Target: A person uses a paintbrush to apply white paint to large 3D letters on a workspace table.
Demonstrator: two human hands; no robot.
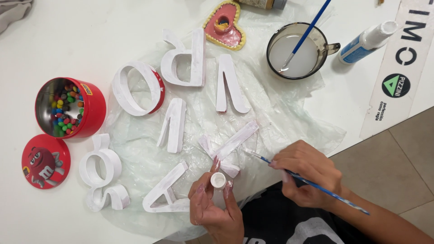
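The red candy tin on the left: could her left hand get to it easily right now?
Probably not at once: the left hand grips a small white bottle, and white letters lie between it and the red candy tin.

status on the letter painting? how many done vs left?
Looks done: six white-coated letters lie spread on the plastic sheet. In hand: the right hand brushes a paintbrush over the Y-shaped letter, while the left hand holds a small white bottle. Left: that Y still shows pinkish, thinly covered patches. I can't tell whether the others need another coat.
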